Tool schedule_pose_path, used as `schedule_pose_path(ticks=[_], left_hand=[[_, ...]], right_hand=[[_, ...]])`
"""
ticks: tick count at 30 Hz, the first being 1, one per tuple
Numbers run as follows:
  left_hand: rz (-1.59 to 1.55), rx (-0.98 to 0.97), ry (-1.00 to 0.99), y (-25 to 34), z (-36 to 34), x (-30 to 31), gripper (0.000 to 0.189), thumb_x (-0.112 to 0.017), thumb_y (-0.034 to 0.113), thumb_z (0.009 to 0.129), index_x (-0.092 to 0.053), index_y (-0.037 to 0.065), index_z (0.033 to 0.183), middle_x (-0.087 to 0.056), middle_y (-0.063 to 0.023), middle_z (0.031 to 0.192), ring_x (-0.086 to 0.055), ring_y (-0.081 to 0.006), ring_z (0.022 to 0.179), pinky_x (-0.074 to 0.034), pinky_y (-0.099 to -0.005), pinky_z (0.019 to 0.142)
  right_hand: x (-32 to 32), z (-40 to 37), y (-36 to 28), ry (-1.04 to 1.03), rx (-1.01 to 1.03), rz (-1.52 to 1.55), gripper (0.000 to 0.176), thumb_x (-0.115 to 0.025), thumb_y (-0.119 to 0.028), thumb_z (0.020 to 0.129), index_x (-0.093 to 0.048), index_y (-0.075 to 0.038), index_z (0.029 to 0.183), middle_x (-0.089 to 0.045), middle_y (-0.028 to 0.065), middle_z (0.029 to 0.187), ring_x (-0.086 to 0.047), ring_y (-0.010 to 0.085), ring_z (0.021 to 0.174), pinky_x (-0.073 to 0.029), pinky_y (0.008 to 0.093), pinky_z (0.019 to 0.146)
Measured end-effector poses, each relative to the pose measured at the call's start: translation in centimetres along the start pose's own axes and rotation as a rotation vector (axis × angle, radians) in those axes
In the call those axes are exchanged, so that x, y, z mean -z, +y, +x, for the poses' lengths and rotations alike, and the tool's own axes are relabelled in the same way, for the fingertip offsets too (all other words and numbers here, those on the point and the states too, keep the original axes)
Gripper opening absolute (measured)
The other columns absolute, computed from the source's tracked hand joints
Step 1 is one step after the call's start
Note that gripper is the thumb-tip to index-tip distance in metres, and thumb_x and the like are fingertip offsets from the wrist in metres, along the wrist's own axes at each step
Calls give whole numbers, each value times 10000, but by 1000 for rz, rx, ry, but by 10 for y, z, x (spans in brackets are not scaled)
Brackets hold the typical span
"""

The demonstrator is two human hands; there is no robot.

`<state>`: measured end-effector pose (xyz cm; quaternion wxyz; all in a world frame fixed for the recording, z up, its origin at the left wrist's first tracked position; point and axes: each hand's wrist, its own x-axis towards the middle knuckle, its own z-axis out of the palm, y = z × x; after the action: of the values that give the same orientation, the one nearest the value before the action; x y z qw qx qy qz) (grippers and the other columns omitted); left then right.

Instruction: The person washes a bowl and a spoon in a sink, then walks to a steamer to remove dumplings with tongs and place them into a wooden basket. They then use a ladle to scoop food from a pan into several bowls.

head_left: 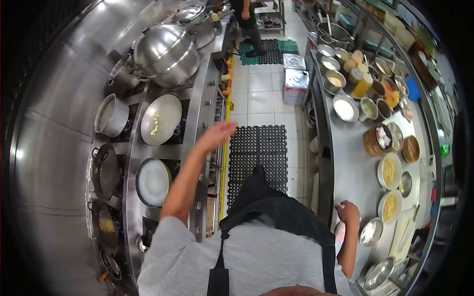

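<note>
My left hand is raised over the stove's front edge with its fingers stretched out and nothing in it. To its left, a wide pan on a burner holds small pale pieces. Below that pan, another pan contains cloudy white liquid. My right hand is at the steel counter's near edge, fingers curled; whether it holds anything is hidden. A pinkish item lies just below it, partly covered by my forearm. Close by on the counter are a metal bowl with white food and a bowl of noodles.
A large lidded steamer pot and a saucepan stand on the stove. Sauce bottles and bowls crowd the counter. Black mats cover the aisle floor; a person stands at its far end.
</note>
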<state>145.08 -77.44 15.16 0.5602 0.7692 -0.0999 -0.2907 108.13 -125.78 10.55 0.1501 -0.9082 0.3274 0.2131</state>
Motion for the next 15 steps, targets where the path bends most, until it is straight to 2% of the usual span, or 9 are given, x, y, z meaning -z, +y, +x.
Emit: schedule_pose_path(ticks=[1, 3, 5, 7, 9, 10, 12, 15], left_hand=[[24, -31, 36, 25, 29, 32, 510, -651, 412, 1011, -602, 147, 1444, -655, 36, 1262, -588, -98, 1102, -492, -316, 901], [135, -100, 196, 84, 52, 97, 459, -679, 422, 994, -648, 178, 1382, -673, 41, 1303, -591, -103, 1126, -485, -305, 910], [125, -98, 355, 127, 77, 163, 460, -702, 420, 980, -661, 173, 1365, -681, 23, 1291, -593, -120, 1159, -489, -314, 916], [206, -153, 520, 164, 96, 227, 462, -729, 419, 964, -682, 146, 1333, -701, -13, 1260, -612, -141, 1127, -498, -321, 904], [251, -140, 667, 176, 133, 308, 436, -749, 429, 943, -721, 124, 1253, -724, -6, 1178, -622, -132, 1039, -500, -317, 820], [219, -143, 703, 182, 147, 340, 442, -747, 422, 943, -717, 121, 1265, -725, -15, 1187, -625, -135, 1029, -503, -320, 815], [186, -134, 736, 195, 178, 396, 447, -744, 415, 944, -713, 119, 1278, -726, -24, 1196, -628, -139, 1018, -507, -322, 810], [177, -93, 859, 202, 222, 475, 471, -744, 392, 943, -700, 101, 1310, -733, -42, 1189, -647, -173, 1045, -519, -334, 858]], right_hand=[[6, 16, -18, -4, 17, -4, 441, -679, -423, 926, -757, -46, 1140, -737, 234, 1078, -686, 414, 1083, -519, 489, 986], [18, 35, -56, 164, 245, 122, 429, -695, -393, 919, -743, -42, 1161, -737, 242, 1097, -693, 415, 1067, -531, 483, 963], [27, 61, -99, 104, 305, 108, 410, -710, -363, 914, -742, -40, 1164, -729, 244, 1134, -697, 417, 1063, -539, 482, 946], [19, 99, -138, -103, 444, 125, 446, -712, -399, 925, -727, -70, 1225, -716, 226, 1156, -668, 421, 1120, -531, 493, 968], [21, 125, -183, -170, 422, 91, 452, -710, -407, 929, -724, -71, 1231, -716, 218, 1170, -666, 420, 1130, -530, 493, 974], [26, 141, -205, -235, 384, 63, 458, -708, -415, 933, -721, -73, 1237, -716, 210, 1183, -663, 418, 1141, -529, 492, 980], [33, 173, -239, -240, 372, -1, 464, -710, -421, 931, -720, -75, 1241, -718, 202, 1196, -664, 413, 1148, -530, 488, 985], [55, 217, -276, -276, 345, -71, 452, -716, -411, 930, -720, -92, 1250, -720, 199, 1207, -669, 399, 1149, -532, 478, 985]])
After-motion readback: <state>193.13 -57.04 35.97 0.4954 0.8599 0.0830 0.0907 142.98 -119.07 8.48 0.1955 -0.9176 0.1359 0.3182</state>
